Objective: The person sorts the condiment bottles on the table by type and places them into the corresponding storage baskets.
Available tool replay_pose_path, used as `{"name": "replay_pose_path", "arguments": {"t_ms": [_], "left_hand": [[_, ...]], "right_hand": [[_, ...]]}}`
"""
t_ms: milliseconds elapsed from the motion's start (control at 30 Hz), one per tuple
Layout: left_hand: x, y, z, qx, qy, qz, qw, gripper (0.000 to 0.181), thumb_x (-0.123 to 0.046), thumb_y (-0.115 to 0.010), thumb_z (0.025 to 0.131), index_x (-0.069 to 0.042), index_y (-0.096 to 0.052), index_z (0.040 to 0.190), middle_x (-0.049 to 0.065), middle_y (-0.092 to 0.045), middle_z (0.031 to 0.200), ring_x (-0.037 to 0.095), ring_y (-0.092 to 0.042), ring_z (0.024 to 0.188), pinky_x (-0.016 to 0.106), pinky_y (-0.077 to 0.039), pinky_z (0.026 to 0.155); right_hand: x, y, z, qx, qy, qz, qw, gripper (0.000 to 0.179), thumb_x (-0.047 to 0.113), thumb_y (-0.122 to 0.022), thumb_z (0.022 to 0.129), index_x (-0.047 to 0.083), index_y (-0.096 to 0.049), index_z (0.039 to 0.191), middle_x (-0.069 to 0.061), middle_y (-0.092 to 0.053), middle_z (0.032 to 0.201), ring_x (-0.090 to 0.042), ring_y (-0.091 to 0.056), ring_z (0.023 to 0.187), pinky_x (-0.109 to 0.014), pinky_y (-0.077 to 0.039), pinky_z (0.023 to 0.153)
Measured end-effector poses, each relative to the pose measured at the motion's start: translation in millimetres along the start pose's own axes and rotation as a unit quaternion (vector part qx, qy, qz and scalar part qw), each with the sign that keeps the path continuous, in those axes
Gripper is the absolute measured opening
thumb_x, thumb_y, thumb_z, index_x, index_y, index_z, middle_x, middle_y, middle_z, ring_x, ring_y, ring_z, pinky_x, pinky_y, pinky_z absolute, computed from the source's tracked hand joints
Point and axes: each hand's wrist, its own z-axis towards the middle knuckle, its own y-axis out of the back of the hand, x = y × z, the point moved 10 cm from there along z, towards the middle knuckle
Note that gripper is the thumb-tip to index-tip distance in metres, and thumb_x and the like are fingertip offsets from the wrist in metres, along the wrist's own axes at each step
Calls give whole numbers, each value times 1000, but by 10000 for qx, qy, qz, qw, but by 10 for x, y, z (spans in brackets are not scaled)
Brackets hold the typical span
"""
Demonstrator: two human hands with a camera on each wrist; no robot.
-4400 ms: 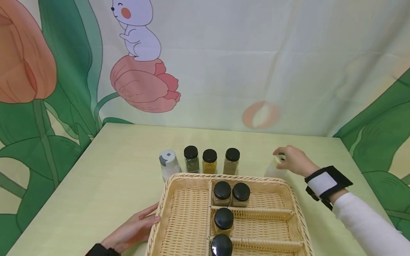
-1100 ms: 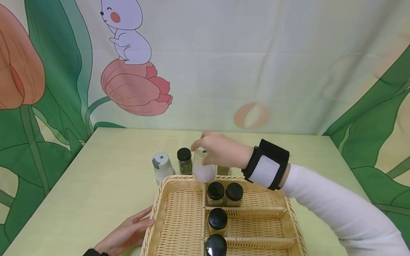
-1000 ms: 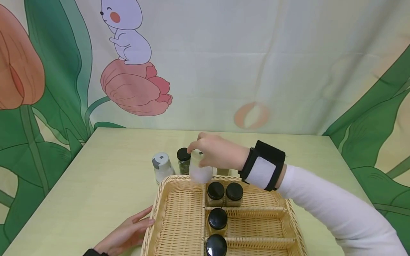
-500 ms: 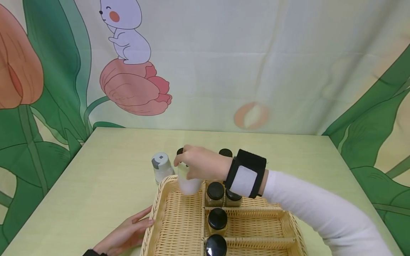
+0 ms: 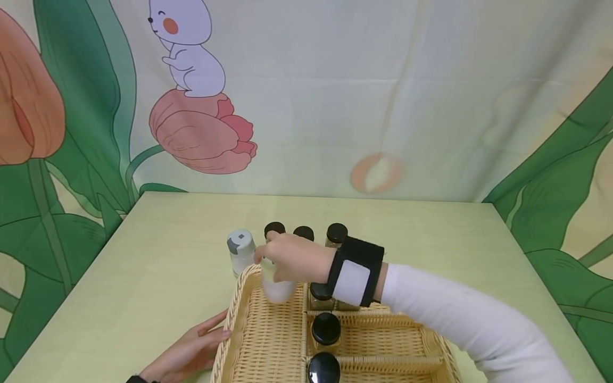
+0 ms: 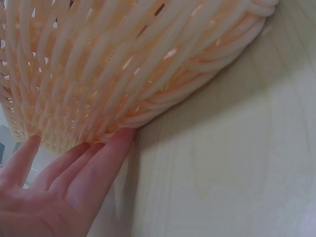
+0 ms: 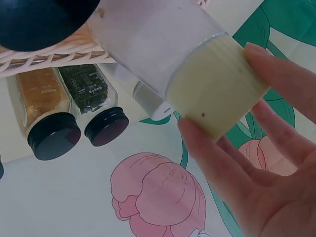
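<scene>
My right hand pinches the pale yellow cap of a clear seasoning bottle with white contents. The bottle hangs upright over the back of the wicker basket's long left compartment; whether its base touches the floor I cannot tell. In the right wrist view, thumb and fingertips grip the sides of the cap. My left hand rests against the basket's outer left side. The left wrist view shows its nearly straight fingertips touching the woven wall.
Right of the divider, black-lidded spice jars stand in the smaller compartments. Behind the basket are a white-and-grey-topped shaker, a jar of green herbs, an orange-yellow spice jar and another black-lidded jar. A patterned cloth hangs behind the table.
From the table's right side, my right hand has carried the bottle leftward past the standing jars, then forward and down over the left compartment. My left hand stays at the basket.
</scene>
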Motion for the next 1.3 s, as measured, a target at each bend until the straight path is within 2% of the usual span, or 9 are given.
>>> {"name": "replay_pose_path", "arguments": {"t_ms": [433, 667, 867, 1033, 1300], "left_hand": [[13, 18, 11, -54, 62, -55, 10000, 77, -30, -47, 94, -3, 3, 146, 30, -24, 144, 24, -51, 112, 50, -44, 91], [17, -7, 4, 89, 17, -42, 9999, 76, -29, -45, 95, -1, 4, 145, 29, -28, 142, 25, -51, 112, 50, -44, 91], [19, -8, 3, 89, 10, -69, 9999, 76, -29, -45, 96, -1, 5, 145, 29, -25, 143, 24, -51, 113, 49, -44, 92], [12, -7, 3, 76, 4, -87, 9999, 76, -29, -46, 95, -1, 5, 145, 30, -23, 144, 24, -51, 113, 48, -44, 92], [1, -8, 5, 145, -24, -57, 9999, 75, -29, -44, 96, -1, 6, 145, 30, -21, 144, 24, -51, 113, 49, -43, 92]], "right_hand": [[-19, -115, 48, 33, -1, -168, 9999, 35, 6, -72, 77, 9, -63, 111, -13, -55, 106, -18, -55, 83, -18, -46, 64], [-58, -205, 62, 69, -42, -114, 9999, 34, 6, -71, 77, 9, -62, 110, -12, -55, 105, -16, -55, 81, -17, -45, 63], [-90, -269, 78, 60, -94, -198, 9997, 33, 8, -72, 77, 10, -62, 109, -12, -54, 105, -15, -54, 77, -16, -45, 62], [-112, -315, 95, 74, -123, -307, 9994, 33, 9, -73, 76, 10, -62, 108, -10, -55, 105, -16, -57, 80, -17, -46, 65], [-158, -386, 115, 146, -237, -185, 9994, 33, 9, -73, 76, 11, -62, 107, -10, -56, 104, -15, -57, 82, -17, -47, 66]]}}
